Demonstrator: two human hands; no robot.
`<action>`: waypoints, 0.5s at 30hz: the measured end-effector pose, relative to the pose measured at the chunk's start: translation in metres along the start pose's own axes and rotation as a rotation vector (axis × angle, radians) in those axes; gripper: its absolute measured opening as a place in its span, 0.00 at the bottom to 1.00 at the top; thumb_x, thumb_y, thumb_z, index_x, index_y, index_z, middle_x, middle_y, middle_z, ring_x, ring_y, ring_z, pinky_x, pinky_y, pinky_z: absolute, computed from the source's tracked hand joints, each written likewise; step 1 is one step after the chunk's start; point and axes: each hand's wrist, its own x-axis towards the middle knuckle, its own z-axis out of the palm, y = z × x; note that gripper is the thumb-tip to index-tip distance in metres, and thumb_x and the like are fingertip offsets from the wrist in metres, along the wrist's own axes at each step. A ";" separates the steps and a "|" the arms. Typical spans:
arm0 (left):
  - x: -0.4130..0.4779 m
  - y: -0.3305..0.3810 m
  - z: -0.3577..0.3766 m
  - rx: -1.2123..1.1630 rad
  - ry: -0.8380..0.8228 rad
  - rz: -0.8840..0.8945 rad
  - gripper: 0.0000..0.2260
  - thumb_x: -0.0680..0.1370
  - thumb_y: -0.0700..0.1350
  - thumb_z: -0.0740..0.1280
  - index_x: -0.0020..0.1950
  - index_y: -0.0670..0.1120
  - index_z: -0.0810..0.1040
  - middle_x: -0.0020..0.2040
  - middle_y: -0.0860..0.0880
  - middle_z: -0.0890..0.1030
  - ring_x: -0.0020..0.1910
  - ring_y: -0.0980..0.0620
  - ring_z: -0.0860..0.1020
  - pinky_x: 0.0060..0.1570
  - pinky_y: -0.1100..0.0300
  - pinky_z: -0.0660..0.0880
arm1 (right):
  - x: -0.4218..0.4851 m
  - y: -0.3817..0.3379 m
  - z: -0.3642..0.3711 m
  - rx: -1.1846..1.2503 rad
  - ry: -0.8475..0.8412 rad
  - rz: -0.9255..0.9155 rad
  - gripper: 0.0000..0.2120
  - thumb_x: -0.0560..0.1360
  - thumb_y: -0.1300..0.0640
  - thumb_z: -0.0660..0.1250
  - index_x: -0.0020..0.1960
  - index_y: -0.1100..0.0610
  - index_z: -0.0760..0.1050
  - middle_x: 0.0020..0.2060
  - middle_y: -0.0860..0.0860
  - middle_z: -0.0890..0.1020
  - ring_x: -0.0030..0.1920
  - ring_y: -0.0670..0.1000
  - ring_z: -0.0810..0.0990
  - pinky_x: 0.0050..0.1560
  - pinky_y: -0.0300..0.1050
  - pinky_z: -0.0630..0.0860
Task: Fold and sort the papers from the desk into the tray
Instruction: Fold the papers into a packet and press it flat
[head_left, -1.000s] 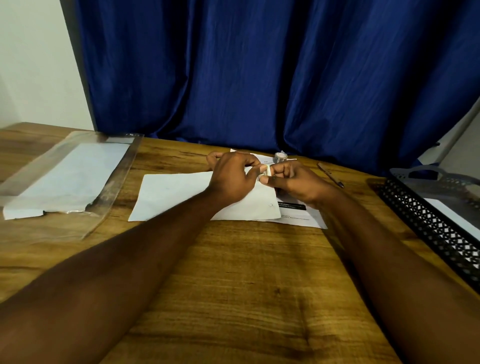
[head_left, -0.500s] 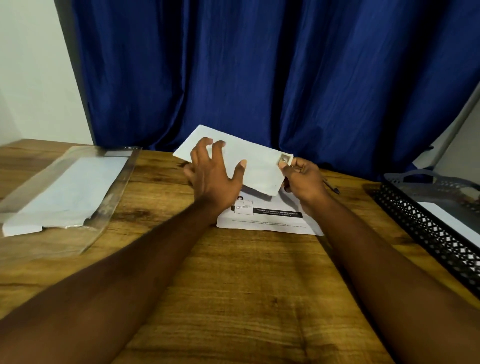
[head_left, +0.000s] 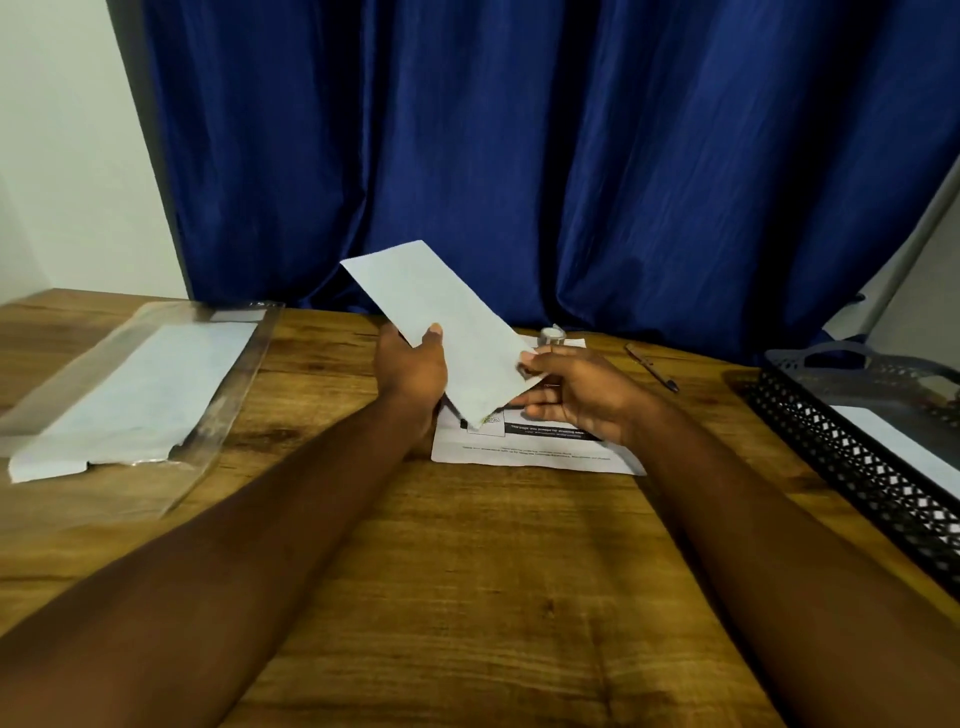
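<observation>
Holding folded paper (head_left: 447, 317) above desk (head_left: 483, 571), left hand (head_left: 413, 371), right hand (head_left: 579, 397)

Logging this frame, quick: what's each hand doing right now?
Left hand: holds the folded paper, thumb on its edge.
Right hand: pinches the same paper's lower corner.

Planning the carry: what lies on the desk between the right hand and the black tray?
In the head view, only a pen lies on the desk between the right hand, gripping the folded paper, and the black tray.
</observation>
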 end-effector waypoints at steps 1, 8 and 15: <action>-0.001 0.001 0.000 0.009 -0.014 0.009 0.12 0.83 0.44 0.69 0.66 0.47 0.75 0.63 0.49 0.82 0.60 0.47 0.82 0.63 0.46 0.80 | 0.001 -0.002 -0.002 0.016 0.032 0.001 0.10 0.84 0.52 0.68 0.60 0.57 0.80 0.52 0.58 0.89 0.46 0.54 0.90 0.43 0.47 0.85; -0.018 0.001 0.006 0.108 -0.289 0.098 0.09 0.81 0.44 0.72 0.60 0.49 0.78 0.59 0.49 0.85 0.52 0.51 0.85 0.52 0.52 0.83 | 0.003 -0.004 -0.007 -0.050 0.188 -0.014 0.13 0.84 0.49 0.68 0.61 0.56 0.83 0.53 0.54 0.89 0.54 0.56 0.89 0.55 0.53 0.84; -0.032 0.007 0.010 0.201 -0.344 0.169 0.15 0.82 0.57 0.68 0.53 0.46 0.77 0.44 0.48 0.85 0.34 0.54 0.82 0.30 0.60 0.76 | -0.007 -0.024 -0.008 -0.049 0.353 -0.137 0.07 0.84 0.57 0.68 0.57 0.59 0.84 0.54 0.57 0.89 0.54 0.57 0.87 0.59 0.54 0.84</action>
